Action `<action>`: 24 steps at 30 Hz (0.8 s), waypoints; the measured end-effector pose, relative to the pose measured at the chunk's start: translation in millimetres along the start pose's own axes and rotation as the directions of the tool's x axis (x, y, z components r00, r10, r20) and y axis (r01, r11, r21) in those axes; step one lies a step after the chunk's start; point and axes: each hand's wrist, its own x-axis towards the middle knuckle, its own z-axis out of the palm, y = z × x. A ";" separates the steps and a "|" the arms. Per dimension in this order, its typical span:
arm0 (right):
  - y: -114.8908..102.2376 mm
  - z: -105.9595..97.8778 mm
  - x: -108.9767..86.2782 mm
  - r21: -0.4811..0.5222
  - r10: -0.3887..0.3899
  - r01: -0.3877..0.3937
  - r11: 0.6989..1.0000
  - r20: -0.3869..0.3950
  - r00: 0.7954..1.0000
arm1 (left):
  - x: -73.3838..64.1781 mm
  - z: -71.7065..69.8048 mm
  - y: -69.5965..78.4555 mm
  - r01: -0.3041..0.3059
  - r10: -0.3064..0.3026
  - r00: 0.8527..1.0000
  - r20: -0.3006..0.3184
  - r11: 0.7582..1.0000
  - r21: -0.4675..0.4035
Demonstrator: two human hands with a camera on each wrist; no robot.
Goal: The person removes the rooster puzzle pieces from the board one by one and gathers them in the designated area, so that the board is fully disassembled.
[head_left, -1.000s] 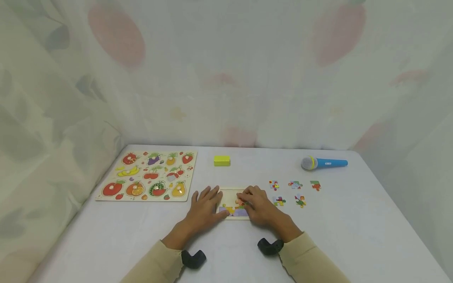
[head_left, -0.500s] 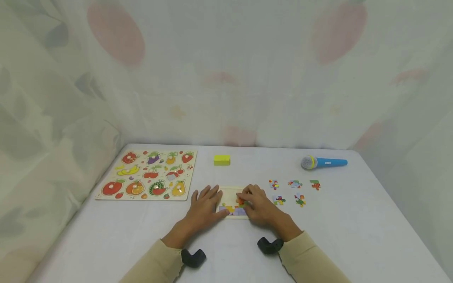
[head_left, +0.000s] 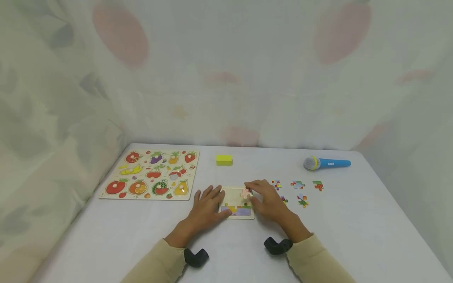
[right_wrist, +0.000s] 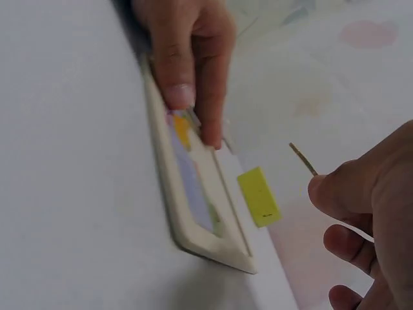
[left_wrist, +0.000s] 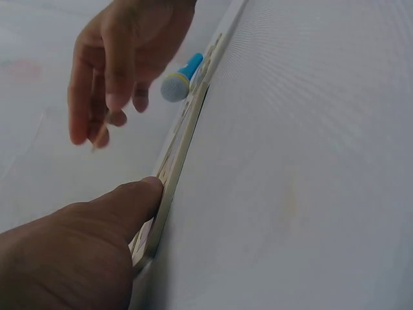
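Note:
A small wooden puzzle tray (head_left: 231,194) lies in front of me with fitted jigsaw pieces (head_left: 243,211) along its near edge. My left hand (head_left: 205,210) is spread at the tray's left side, its thumb pressing down at the near left corner. Over the tray's right side, my right hand (head_left: 270,200) pinches a jigsaw piece (head_left: 245,194) whose pale face shows in the head view. The right wrist view has this piece edge-on as a thin strip (right_wrist: 301,158) at the fingertips, held above the tray.
Several loose jigsaw pieces (head_left: 298,184) lie to the right, one partly hidden by my right hand. A fruit peg board (head_left: 159,177) is at the left. Behind are a yellow block (head_left: 224,160) and a blue toy microphone (head_left: 329,163).
My right hand has lifted the jigsaw piece from just above the fitted row and shifted up and right. The piece now shows a pale face. My left hand stays at the tray.

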 end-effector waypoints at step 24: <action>12.4 -89.8 -50.1 -0.071 -0.001 -0.016 0.997 -0.237 0.972 | -0.9 -1.4 1.3 0.001 -0.001 1.000 0.012 1.000 0.007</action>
